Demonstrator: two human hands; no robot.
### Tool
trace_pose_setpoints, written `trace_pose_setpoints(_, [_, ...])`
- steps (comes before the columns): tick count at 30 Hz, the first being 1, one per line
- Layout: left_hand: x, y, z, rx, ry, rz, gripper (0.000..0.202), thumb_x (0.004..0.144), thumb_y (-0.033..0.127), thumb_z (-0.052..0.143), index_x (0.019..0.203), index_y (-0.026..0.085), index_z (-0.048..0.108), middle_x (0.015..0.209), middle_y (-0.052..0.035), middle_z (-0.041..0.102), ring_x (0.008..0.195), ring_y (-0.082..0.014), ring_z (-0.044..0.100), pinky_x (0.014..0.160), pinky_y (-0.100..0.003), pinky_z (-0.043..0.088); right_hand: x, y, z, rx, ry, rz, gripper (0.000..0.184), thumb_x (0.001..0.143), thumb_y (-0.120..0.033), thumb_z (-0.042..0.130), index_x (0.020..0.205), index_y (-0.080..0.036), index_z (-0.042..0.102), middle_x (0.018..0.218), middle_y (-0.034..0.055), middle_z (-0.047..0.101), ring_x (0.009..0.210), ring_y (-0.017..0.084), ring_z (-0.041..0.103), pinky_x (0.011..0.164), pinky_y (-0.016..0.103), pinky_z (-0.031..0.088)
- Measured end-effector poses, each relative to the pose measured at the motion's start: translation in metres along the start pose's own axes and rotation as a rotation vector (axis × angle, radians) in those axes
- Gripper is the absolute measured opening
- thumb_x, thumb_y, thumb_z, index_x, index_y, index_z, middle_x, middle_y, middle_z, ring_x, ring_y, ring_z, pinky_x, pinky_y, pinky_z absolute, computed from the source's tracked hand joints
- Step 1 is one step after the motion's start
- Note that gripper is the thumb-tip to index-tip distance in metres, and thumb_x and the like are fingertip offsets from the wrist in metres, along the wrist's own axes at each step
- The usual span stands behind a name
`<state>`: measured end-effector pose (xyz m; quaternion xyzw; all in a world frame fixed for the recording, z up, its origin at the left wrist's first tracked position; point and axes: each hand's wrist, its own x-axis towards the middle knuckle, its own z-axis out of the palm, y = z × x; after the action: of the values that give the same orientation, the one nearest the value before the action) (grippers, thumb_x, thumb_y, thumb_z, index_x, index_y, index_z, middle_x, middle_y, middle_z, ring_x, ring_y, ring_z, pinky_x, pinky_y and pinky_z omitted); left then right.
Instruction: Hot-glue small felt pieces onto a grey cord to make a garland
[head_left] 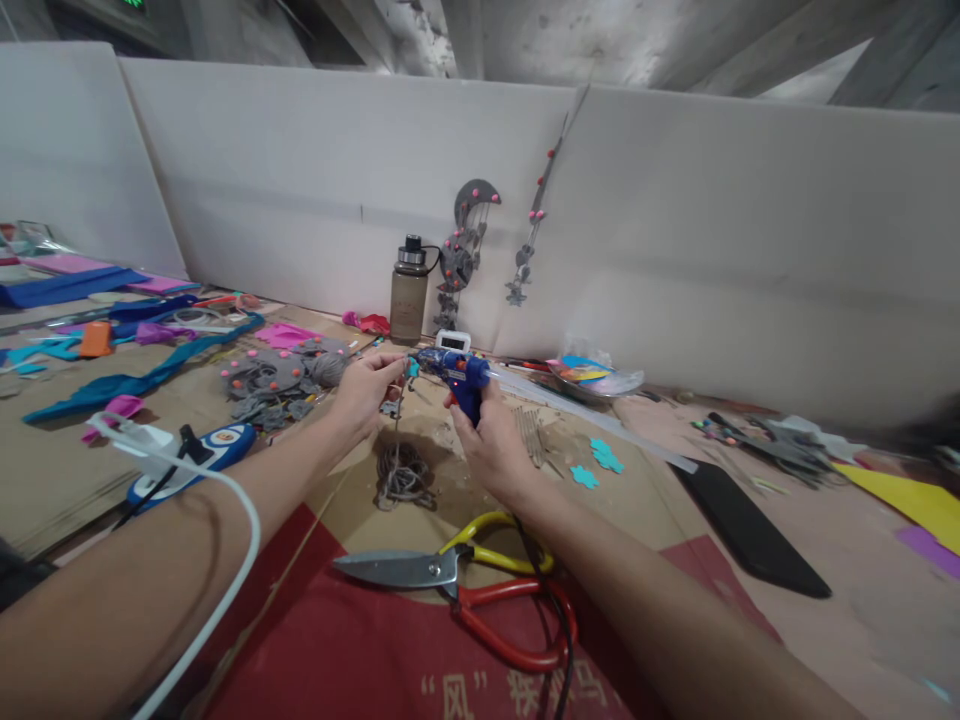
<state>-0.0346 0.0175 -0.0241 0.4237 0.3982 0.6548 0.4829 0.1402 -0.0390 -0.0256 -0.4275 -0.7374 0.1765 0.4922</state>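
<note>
My right hand (491, 440) is wrapped round the handle of a blue hot glue gun (461, 378), with a long clear glue stick (585, 405) poking out of its back. The gun's nozzle points left, right beside my left hand (367, 392). Between the left fingertips is a small turquoise felt piece (412, 368), pinched together with a grey cord. That cord hangs down to a loose grey cord bundle (403, 475) on the cardboard. Whether the nozzle touches the felt I cannot tell. Several turquoise felt flowers (606, 455) lie to the right of the gun.
Large scissors (442, 570) with yellow and red handles lie in front of me. A black phone (750, 525) rests at right, a blue power strip (199, 460) with a white cable at left. Behind stand a bottle (409, 300) and a white board (300, 170).
</note>
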Motion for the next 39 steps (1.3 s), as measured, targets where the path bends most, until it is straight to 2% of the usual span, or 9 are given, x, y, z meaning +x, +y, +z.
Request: trace_pose_setpoints(39, [0.0008, -0.0003, -0.0005, 0.035, -0.002, 0.03, 0.027, 0.054, 0.031, 0.079, 0.068, 0.013, 0.065, 0.051, 0.0025, 0.053, 0.043, -0.0048, 0.041, 0.039, -0.017, 0.028, -0.0021, 0.0046, 0.0019, -0.053, 0.017, -0.023, 0.026, 0.084, -0.024, 0.046, 0.109, -0.02, 0.048, 0.097, 0.0096, 0.06, 0.088, 0.023, 0.057, 0.085, 0.042, 0.047])
